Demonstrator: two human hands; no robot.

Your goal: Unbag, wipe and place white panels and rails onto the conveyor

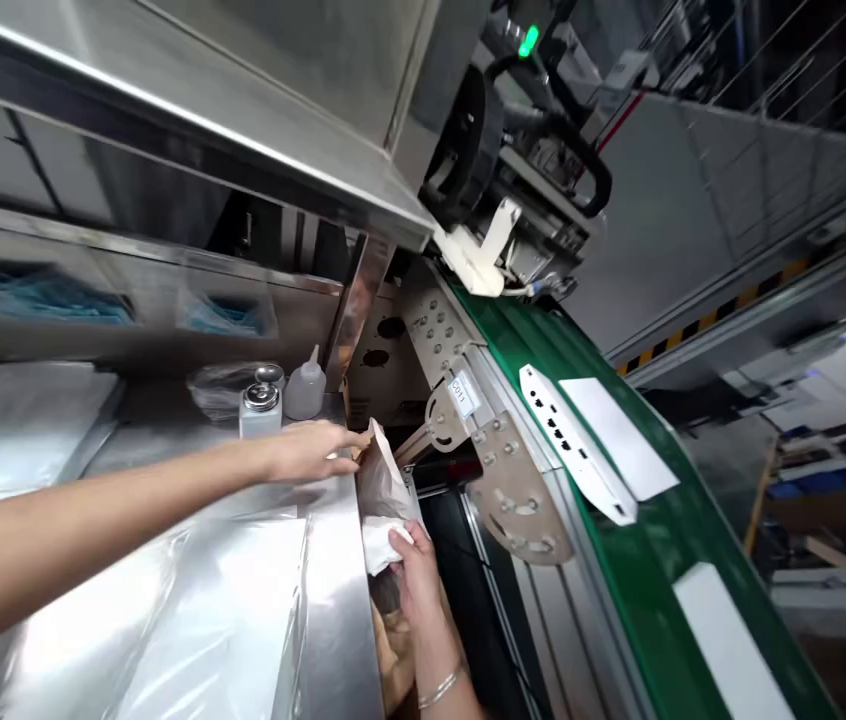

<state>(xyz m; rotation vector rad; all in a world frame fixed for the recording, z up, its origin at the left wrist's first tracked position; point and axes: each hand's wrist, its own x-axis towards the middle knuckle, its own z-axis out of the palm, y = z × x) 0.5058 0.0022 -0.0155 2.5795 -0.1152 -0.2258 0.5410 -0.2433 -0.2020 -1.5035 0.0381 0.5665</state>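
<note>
My left hand (316,450) reaches across the metal bench, its fingertips at the rim of a pale, translucent plastic bag (385,485) that hangs beside the bench edge. The fingers appear to pinch that rim; their far side is hidden. Lower down, my right hand (417,570) grips a crumpled white cloth or wipe (382,543) in front of the bag. Behind my left hand stand a pump-top solvent bottle (260,408) with a metal lid and a squeeze bottle (306,388) with a pointed nozzle.
Right of me runs a green conveyor belt (618,570) carrying a white panel with port cutouts (577,445) and plain white pieces. A machine (528,170) stands at its far end. Plastic-wrapped sheets (205,610) cover the bench. A metal shelf (243,130) overhangs it.
</note>
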